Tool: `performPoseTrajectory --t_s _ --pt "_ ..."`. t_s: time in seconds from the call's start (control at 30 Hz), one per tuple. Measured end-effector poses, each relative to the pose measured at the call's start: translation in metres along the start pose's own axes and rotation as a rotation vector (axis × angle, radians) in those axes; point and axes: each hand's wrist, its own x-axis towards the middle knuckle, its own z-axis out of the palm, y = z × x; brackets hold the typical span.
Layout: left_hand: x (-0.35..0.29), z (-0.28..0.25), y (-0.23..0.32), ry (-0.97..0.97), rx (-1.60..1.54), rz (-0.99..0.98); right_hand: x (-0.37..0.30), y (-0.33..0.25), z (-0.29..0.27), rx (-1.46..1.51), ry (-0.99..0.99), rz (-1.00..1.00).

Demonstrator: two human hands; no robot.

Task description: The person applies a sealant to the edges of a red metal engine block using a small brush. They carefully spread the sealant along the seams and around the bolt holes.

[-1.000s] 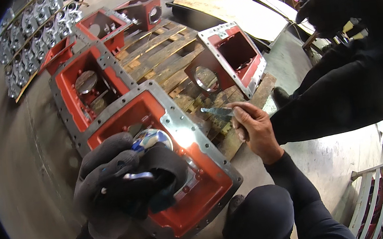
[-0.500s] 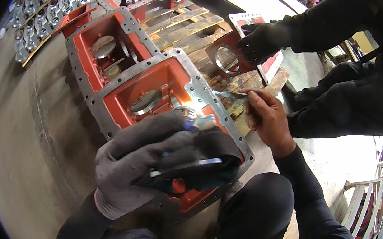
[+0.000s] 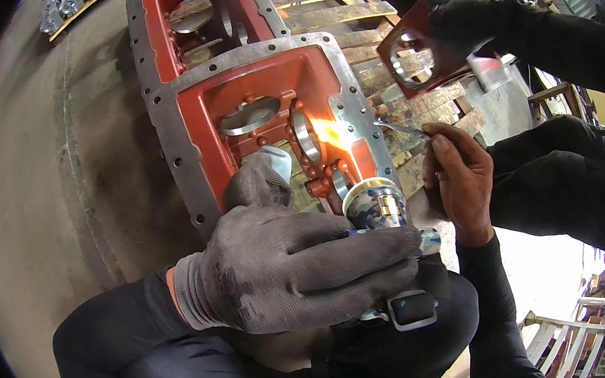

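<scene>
My left hand, in a grey knit glove, is closed around a camouflage-patterned flashlight. Its lit end throws a bright orange patch on the inner wall of a red cast housing with a bare grey bolt-hole flange. Round bored openings show inside that housing. My bare right hand pinches a thin metal scraper-like tool, whose tip is at the flange's right edge; whether it touches cannot be made out. A small black square device with a pale frame shows below the left fingers.
A second red housing adjoins the far side. To the right is a wooden pallet. A co-worker's dark-sleeved arm reaches in, the hand at a red part with a round hole. Metal castings lie at far left.
The view has shifted, showing more of the near housing. My left hand has turned the flashlight toward the housing's inner right wall. My right hand keeps the thin tool. The co-worker's red part has been raised.
</scene>
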Motion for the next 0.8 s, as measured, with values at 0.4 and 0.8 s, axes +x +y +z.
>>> performPoseTrajectory --t_s 0.4,0.8 --pt "0.004 0.013 -0.011 -0.112 -0.086 -0.076 0.012 -0.02 0.009 -0.496 -0.084 -0.25" --pt "0.005 0.017 -0.017 -0.085 -0.045 -0.043 0.03 -0.025 0.008 -0.752 -0.202 -0.475"
